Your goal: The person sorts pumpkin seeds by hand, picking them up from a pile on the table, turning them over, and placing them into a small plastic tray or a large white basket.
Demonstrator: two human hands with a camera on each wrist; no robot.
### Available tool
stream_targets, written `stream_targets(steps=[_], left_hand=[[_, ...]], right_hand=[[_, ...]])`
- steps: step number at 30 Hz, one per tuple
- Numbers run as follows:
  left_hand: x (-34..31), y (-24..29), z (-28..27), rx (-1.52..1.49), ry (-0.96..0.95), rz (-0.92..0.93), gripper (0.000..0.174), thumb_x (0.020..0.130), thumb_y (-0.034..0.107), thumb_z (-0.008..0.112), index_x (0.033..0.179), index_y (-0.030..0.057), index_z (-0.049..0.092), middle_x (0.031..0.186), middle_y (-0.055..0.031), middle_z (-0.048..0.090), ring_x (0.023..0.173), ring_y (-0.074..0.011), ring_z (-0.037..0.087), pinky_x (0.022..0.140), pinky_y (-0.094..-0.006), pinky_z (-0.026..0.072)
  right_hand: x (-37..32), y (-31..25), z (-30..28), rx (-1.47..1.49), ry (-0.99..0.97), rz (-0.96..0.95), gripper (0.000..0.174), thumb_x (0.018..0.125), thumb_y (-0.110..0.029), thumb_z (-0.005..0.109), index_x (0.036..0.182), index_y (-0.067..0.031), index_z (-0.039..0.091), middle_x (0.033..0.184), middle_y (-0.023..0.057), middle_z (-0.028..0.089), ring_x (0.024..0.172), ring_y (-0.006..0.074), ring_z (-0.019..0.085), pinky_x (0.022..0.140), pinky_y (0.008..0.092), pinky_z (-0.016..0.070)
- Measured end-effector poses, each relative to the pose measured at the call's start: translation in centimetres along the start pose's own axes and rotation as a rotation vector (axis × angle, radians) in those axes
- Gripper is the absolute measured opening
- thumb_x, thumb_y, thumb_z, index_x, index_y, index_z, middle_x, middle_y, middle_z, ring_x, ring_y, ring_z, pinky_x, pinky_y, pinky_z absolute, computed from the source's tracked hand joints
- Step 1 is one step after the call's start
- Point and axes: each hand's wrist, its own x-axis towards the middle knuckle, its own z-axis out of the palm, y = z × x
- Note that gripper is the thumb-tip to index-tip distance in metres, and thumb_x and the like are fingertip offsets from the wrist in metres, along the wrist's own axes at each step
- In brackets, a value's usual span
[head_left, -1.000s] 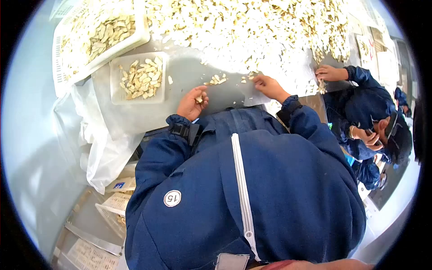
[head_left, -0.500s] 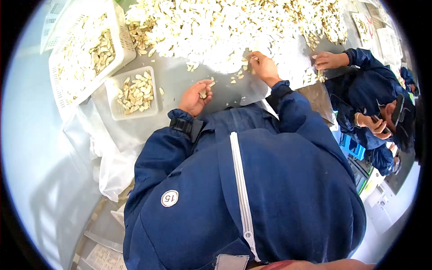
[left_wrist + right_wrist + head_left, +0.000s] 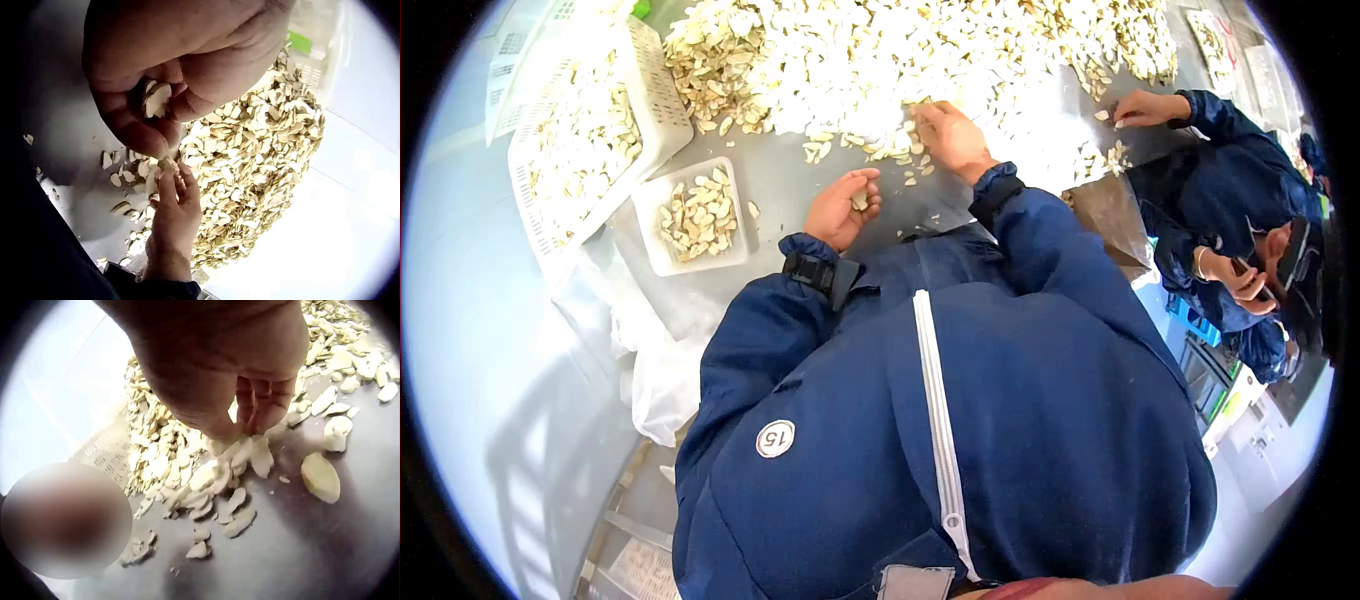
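Note:
Pale dried slices form a large pile (image 3: 880,60) on the grey table (image 3: 785,155). My left hand (image 3: 842,210) is curled round a few slices near the table's front; in the left wrist view the slices (image 3: 157,100) show inside the curled fingers of the left hand (image 3: 181,56). My right hand (image 3: 950,140) is at the pile's near edge. In the right wrist view, the thumb and fingers of the right hand (image 3: 231,375) pinch a slice (image 3: 261,456) among others. Loose slices (image 3: 322,478) lie beside it.
A small white tray (image 3: 740,215) with slices stands at left, next to a large perforated basket (image 3: 662,85) of slices. A clear plastic bag (image 3: 665,385) hangs at the table's left edge. On the right, another person's hand (image 3: 1150,108) reaches to the table beside a brown box (image 3: 1115,215).
My right hand has moved left along the pile's near edge, with more loose slices near it. My left hand keeps its hold on slices. The head view has shifted.

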Motion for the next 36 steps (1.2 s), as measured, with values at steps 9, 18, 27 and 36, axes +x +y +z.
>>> stream_targets(steps=[9, 18, 27, 36], left_hand=[[0.5, -0.9, -1.2, -0.064, -0.008, -0.007, 0.022, 0.101, 0.018, 0.052, 0.117, 0.0049, 0.06, 0.086, 0.0006, 0.062, 0.078, -0.0135, 0.061, 0.07, -0.0259, 0.0519], [0.5, -0.3, -0.3, -0.03, -0.008, -0.004, 0.023, 0.101, 0.019, 0.053, 0.118, 0.0036, 0.059, 0.085, -0.0002, 0.062, 0.077, -0.014, 0.061, 0.069, -0.026, 0.0518], [0.2, -0.4, -0.2, -0.01, -0.015, 0.001, 0.025, 0.101, 0.019, 0.052, 0.12, 0.0038, 0.059, 0.085, 0.0002, 0.061, 0.078, -0.0138, 0.061, 0.069, -0.0256, 0.051], [0.2, -0.8, -0.7, -0.016, -0.018, 0.014, 0.024, 0.101, 0.019, 0.053, 0.118, 0.0042, 0.061, 0.085, 0.0006, 0.062, 0.078, -0.0133, 0.061, 0.07, -0.0261, 0.0512]], right_hand=[[-2.7, 4.1, -4.9, 0.338, -0.013, 0.311, 0.04, 0.09, -0.015, 0.059, 0.13, -0.0072, 0.058, 0.102, 0.0169, 0.074, 0.092, 0.0284, 0.073, 0.082, 0.037, 0.0557], [-3.7, 2.8, -3.8, -0.217, 0.04, 0.12, 0.029, 0.09, -0.025, 0.061, 0.117, -0.0163, 0.067, 0.107, 0.0085, 0.069, 0.095, 0.0325, 0.068, 0.085, 0.0428, 0.0538], [-3.5, 3.6, -3.2, -0.193, 0.018, 0.144, 0.026, 0.088, -0.023, 0.063, 0.113, -0.0155, 0.064, 0.107, 0.0076, 0.067, 0.098, 0.031, 0.065, 0.085, 0.0424, 0.0535], [-2.9, -0.7, -2.4, -0.152, -0.069, -0.017, 0.022, 0.087, -0.028, 0.066, 0.104, -0.0146, 0.069, 0.105, 0.0081, 0.065, 0.103, 0.0277, 0.064, 0.086, 0.0404, 0.0529]])
